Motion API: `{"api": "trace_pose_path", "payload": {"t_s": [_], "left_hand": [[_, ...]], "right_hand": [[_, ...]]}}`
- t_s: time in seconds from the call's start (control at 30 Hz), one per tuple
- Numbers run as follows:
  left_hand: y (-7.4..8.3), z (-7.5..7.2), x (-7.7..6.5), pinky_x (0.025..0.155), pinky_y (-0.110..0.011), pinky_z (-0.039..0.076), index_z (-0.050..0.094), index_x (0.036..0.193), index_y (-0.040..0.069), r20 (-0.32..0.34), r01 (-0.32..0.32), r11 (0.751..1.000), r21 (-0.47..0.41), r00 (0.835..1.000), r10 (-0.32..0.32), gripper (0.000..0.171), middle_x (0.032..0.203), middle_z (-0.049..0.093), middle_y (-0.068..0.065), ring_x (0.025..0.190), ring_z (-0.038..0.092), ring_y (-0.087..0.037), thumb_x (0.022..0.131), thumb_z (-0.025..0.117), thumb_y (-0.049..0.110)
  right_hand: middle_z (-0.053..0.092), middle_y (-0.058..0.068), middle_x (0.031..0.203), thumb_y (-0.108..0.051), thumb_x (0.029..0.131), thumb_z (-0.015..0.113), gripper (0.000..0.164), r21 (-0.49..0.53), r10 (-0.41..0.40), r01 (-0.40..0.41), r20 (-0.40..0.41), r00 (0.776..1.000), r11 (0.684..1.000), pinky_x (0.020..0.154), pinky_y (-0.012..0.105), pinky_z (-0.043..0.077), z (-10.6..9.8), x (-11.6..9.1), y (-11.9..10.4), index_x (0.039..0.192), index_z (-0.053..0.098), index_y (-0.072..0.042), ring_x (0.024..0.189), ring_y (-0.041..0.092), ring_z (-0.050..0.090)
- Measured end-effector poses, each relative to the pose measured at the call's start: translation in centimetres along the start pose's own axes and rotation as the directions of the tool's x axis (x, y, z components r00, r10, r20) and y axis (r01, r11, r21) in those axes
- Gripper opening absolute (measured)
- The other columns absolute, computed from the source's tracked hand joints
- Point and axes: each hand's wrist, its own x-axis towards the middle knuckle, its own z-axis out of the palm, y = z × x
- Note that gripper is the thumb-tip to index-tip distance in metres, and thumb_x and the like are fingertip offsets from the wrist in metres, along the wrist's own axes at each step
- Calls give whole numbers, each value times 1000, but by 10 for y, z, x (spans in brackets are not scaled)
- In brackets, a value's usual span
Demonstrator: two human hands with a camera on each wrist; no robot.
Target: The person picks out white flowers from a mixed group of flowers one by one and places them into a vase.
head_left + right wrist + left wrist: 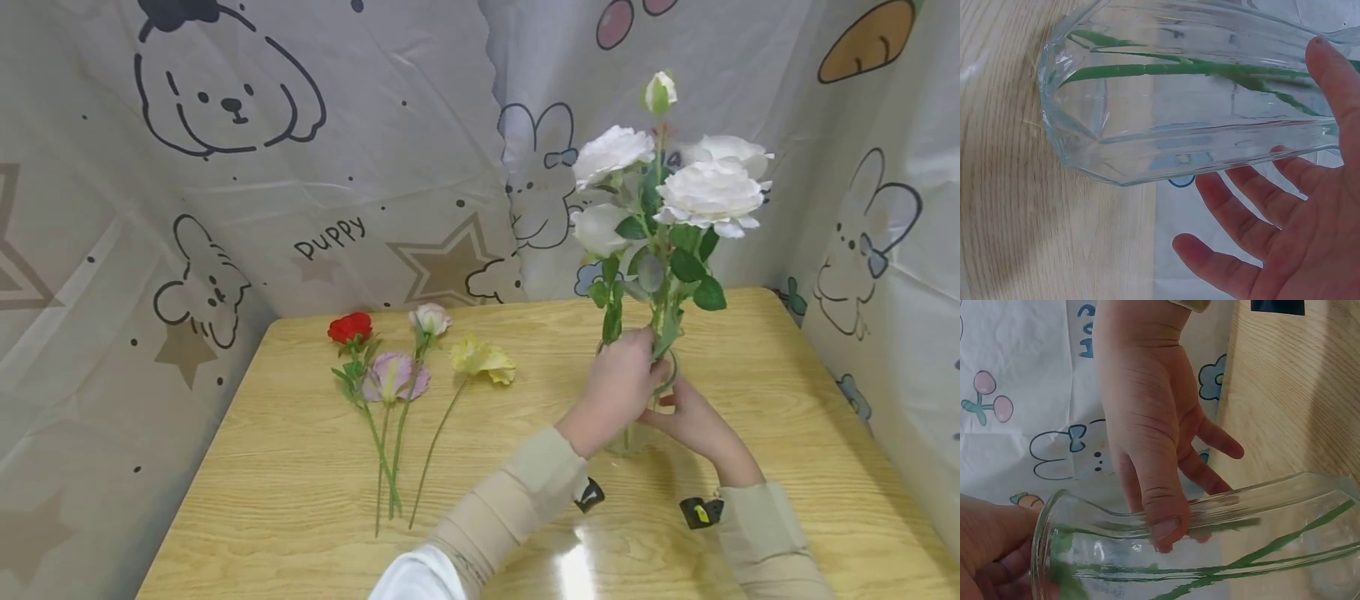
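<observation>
White roses [708, 196] with green leaves and a bud at the top rise from a clear glass vase [1129, 134], which stands upright on the table. My left hand [618, 375] holds their stems at the vase's mouth; its fingers are partly hidden behind the glass rim in the left wrist view. Lower down, my right hand [693, 421] steadies the vase, its thumb on one side and its spread fingers along the other. Green stems [1272, 540] cross inside the glass.
To the left on the wooden table [285, 500] lie a red flower [350, 327], a pale pink rose [431, 318], a purple flower [392, 377] and a yellow flower [480, 360]. A cartoon-printed cloth [420, 108] hangs behind and at the sides.
</observation>
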Motion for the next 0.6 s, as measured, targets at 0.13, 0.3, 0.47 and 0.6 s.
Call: {"api": "trace_pose_path", "payload": {"t_s": [0.13, 0.3, 0.47, 0.6], "left_hand": [[1, -2, -6, 56, -18, 47, 63, 96, 19, 9, -28, 963, 267, 1000, 27, 23, 96, 58, 6, 80, 54, -7, 83, 61, 37], [-3, -13, -14, 54, -17, 46, 64, 99, 21, 14, -40, 949, 314, 999, 38, 23, 95, 58, 7, 80, 55, -7, 82, 63, 36], [-16, -18, -24, 51, -14, 44, 64, 100, 17, -34, -75, 960, 268, 996, 87, 23, 97, 59, 3, 80, 57, -8, 83, 63, 32], [-28, -19, -31, 50, -12, 42, 64, 98, 15, -100, -97, 964, 246, 987, 125, 20, 94, 60, 2, 74, 57, -7, 83, 63, 28]], "right_hand": [[29, 26, 135, -19, 84, 63, 75, -10, 31, -31, 9, 999, 999, 84, 55, 38, -1, -1, -3, 140, 16, 1, 111, 43, 39], [31, 24, 134, -20, 84, 63, 72, -18, 30, -30, 19, 999, 999, 84, 53, 39, 0, 3, -3, 139, 20, -1, 113, 40, 38], [32, 23, 135, -20, 83, 64, 69, 5, 29, -30, 12, 999, 1000, 88, 55, 36, -1, 5, 0, 138, 25, -4, 115, 40, 38], [33, 24, 135, -19, 83, 64, 67, 14, 32, -32, 8, 999, 999, 88, 55, 36, -1, 5, 2, 137, 27, -4, 116, 40, 38]]}}
